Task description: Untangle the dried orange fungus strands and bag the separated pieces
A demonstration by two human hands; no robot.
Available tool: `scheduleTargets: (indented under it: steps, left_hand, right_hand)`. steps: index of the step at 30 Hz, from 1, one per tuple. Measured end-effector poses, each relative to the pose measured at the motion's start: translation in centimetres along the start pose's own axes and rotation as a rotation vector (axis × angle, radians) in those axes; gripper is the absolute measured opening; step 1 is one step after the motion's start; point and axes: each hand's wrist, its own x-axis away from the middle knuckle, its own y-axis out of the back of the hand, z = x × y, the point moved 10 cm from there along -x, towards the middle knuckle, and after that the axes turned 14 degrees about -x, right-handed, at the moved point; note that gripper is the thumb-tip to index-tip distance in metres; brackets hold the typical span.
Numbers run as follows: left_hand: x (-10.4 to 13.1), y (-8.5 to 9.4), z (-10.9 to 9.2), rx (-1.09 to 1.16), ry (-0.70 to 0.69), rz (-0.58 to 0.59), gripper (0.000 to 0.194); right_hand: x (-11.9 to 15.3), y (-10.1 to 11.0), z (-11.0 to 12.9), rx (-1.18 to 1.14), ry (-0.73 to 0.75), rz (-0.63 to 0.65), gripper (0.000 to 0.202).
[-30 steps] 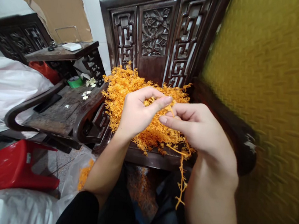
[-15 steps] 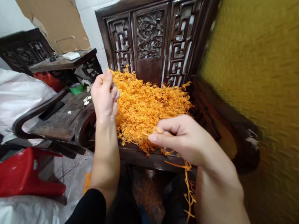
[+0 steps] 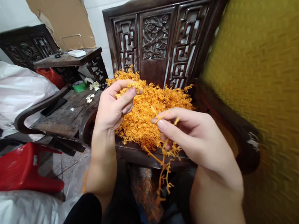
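Note:
A large heap of orange, finely branched sprigs [image 3: 150, 104] lies on the seat of a dark carved wooden chair [image 3: 152, 68]. Over the heap's left side, my left hand [image 3: 117, 103] is closed, pinching a small orange sprig [image 3: 136, 85] between thumb and forefinger. To the right and lower, my right hand [image 3: 183, 129] pinches a thin orange stem between thumb and index finger. A longer branched orange sprig [image 3: 163, 177] hangs below that hand over the seat's front edge. The two hands are apart, and part of the heap is hidden behind them.
At left stands another wooden chair [image 3: 56, 121] with a green tape roll [image 3: 79, 86] and small white pieces on it. A red plastic stool [image 3: 26, 172] lies tipped on the floor beside white sacks [image 3: 10, 209]. A yellow textured surface [image 3: 279, 78] rises at right.
My left hand has turned and come down and right, its sprig now plainly visible. My right hand has lifted slightly, and the hanging sprig has shifted left. The view has moved a little.

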Motion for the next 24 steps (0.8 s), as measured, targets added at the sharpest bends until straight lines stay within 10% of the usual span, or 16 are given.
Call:
scheduleTargets:
  steps: [12,24]
  left_hand:
    - [6.1,0.6,-8.7,-0.551,-0.519,-0.084,0.021]
    - [9.7,-1.6,-11.0,-0.724,-0.645,0.028,0.011]
  right_hand:
    - [3.4,-3.2,2.6,0.238,0.105,0.478,0.004]
    - [4.1,-1.5,4.0,0.315,0.191,0.280,0.007]
